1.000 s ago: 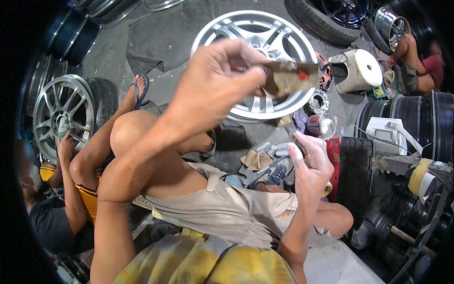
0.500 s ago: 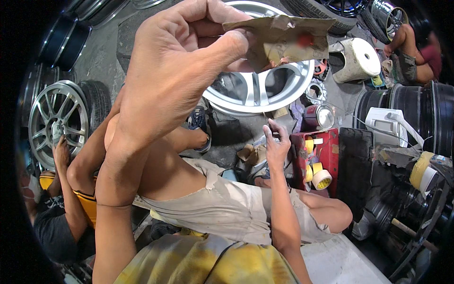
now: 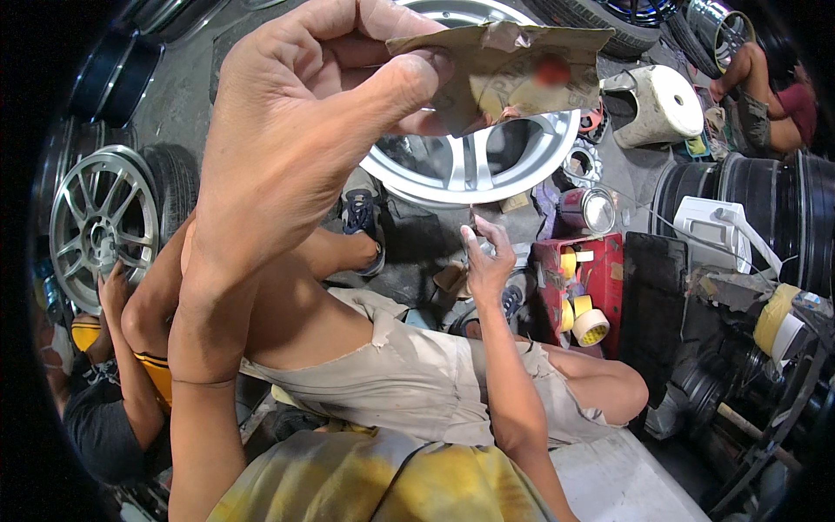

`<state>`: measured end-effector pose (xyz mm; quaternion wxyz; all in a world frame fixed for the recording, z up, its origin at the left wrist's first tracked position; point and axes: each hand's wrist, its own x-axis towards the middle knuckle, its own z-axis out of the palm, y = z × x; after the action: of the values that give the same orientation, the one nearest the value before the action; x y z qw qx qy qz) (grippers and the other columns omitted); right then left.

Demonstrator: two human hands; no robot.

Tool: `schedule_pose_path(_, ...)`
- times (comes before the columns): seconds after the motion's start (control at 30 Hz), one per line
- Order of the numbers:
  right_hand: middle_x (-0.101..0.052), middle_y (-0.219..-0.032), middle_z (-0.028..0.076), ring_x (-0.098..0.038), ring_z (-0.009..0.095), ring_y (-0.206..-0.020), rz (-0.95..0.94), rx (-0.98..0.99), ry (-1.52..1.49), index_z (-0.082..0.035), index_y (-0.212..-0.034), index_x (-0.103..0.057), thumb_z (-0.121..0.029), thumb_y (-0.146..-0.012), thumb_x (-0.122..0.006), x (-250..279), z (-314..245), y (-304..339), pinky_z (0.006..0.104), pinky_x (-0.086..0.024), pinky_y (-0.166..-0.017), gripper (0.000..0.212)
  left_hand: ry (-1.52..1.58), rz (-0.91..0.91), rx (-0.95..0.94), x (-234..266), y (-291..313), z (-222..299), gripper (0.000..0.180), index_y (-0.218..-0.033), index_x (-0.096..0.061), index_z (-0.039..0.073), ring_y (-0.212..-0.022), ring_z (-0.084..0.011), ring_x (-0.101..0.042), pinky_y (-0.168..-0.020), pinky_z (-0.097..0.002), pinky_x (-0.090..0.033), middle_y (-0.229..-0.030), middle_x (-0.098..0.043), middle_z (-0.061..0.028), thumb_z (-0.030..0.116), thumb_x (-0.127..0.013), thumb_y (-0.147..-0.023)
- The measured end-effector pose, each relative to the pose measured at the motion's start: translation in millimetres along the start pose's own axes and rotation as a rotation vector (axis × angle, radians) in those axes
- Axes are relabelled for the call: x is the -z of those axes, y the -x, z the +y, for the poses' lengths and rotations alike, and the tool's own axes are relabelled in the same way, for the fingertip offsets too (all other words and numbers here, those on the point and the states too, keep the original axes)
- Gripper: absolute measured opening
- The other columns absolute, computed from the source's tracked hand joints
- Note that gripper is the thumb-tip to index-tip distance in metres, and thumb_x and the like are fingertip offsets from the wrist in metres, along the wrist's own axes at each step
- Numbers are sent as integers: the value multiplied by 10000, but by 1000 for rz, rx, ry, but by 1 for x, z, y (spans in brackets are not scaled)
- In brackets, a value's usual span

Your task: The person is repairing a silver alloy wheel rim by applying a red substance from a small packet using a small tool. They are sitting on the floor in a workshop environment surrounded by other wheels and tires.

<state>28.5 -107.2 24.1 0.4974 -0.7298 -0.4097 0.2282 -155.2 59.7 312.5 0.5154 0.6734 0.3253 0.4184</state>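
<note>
Raised close to the camera, my left hand (image 3: 304, 113) is closed on a creased piece of brown sandpaper (image 3: 487, 91), pinched between thumb and fingers at its left end. A blurred red spot shows on the sandpaper's face. Behind it lies a silver alloy wheel (image 3: 461, 178), partly hidden by the sandpaper and my hand. My right hand (image 3: 490, 265) is lower, just in front of the wheel's near rim, its fingers pinched together. A thin sliver sticks up from the fingertips, too small to name.
Right of my right hand stand a red crate (image 3: 544, 278) with tape rolls (image 3: 591, 326) and a can (image 3: 596, 210). A white stool (image 3: 657, 104) is farther back. At left, another person's hand (image 3: 113, 291) touches a spoked wheel (image 3: 104, 217). Someone sits at far right.
My left hand and the sandpaper have shifted slightly left. My right hand has moved left and a little nearer to me, still pinched.
</note>
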Motion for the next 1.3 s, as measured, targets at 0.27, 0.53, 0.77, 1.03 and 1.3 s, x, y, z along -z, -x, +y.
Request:
schedule_pose_path(0.27, -738, -982, 112, -703, 211, -907, 102, -46, -5, 14, -1073, -751, -99, -880, -794, 6, -1, -8, 325, -533, -845, 228, -78, -3, 34, 2, 1, 1, 144, -1063, -692, 29, -869, -90, -716, -775, -245, -634, -977, -718, -53, 144, -690, -976)
schedule_pose_path(0.53, -733, -957, 92, -690, 173, -878, 55, -27, 24, 18, -1101, -747, -104, -874, -808, 4, -1, 0, 314, -535, -834, 265, -122, -15, 27, 0, 1, -2, 189, -1066, -695, 33, -878, -101, -728, -781, -261, -643, -970, -722, -60, 193, -711, -967)
schedule_pose_path(0.77, -719, -946, 113, -690, 226, -874, 80, -43, 37, 6, -1074, -753, -115, -876, -794, 9, -8, -3, 340, -529, -828, 236, -158, -22, 18, 3, 2, 0, 225, -1076, -694, 21, -899, -132, -742, -760, -273, -653, -978, -727, -78, 217, -714, -968)
schedule_pose_path(1.03, -726, -992, 88, -693, 180, -899, -3, -110, -153, 14, -1133, -709, -143, -993, -684, 11, 6, 1, 315, -540, -847, 211, 142, 42, 309, -14, -5, 28, 102, -1013, -604, -24, -815, -66, -691, -712, -192, -583, -984, -729, -112, -77, -633, -931)
schedule_pose_path(1.3, -704, -1113, 80, -704, 169, -957, -121, -490, -750, -6, -1200, -634, -221, -1057, -613, 5, 19, -2, 290, -574, -875, 258, 172, 63, 282, -17, -5, 25, 97, -1009, -605, -33, -826, -77, -692, -710, -206, -587, -987, -727, -122, -81, -631, -929)
